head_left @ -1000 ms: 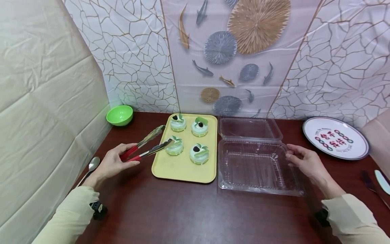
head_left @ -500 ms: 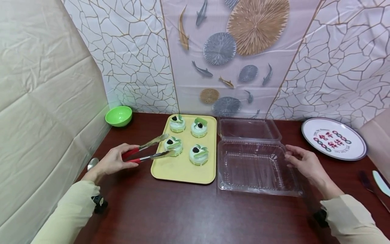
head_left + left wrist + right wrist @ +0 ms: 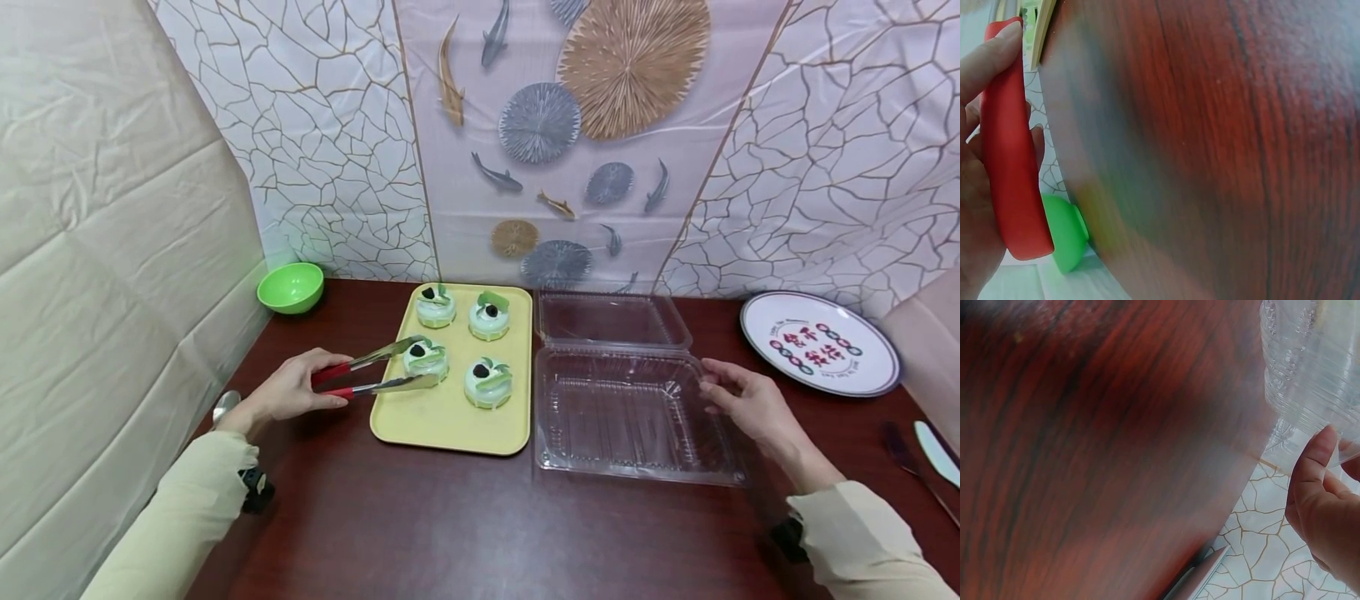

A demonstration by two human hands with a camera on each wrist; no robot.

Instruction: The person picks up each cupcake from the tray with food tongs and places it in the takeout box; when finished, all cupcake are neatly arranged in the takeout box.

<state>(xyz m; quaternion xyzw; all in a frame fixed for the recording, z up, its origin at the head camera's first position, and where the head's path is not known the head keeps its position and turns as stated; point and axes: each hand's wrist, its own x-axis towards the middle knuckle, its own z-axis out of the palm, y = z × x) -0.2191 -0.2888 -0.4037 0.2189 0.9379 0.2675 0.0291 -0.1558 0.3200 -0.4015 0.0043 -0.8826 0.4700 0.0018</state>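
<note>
My left hand (image 3: 294, 387) grips a pair of tongs (image 3: 396, 385) by its red handles. The arms of the tongs are spread, with their tips on either side of a round, pale green cake (image 3: 435, 362) topped with a dark berry and green leaf pieces. Several such cakes sit on a yellow tray (image 3: 423, 427). In the left wrist view one red handle (image 3: 1013, 150) lies between thumb and fingers. My right hand (image 3: 750, 404) pinches the right rim of a hinged clear plastic box (image 3: 615, 417); its lid (image 3: 611, 321) lies open behind it.
A green bowl (image 3: 291, 288) stands at the back left, a spoon (image 3: 225, 405) by the left wall. At the right are a white plate (image 3: 821, 367) with red lettering, a fork (image 3: 903, 454) and a knife (image 3: 937, 452). A patterned curtain (image 3: 555, 167) closes off the back.
My left hand has moved slightly right, bringing the tongs' tips from above and left of the front-left cake down around it. My right hand stays on the box rim.
</note>
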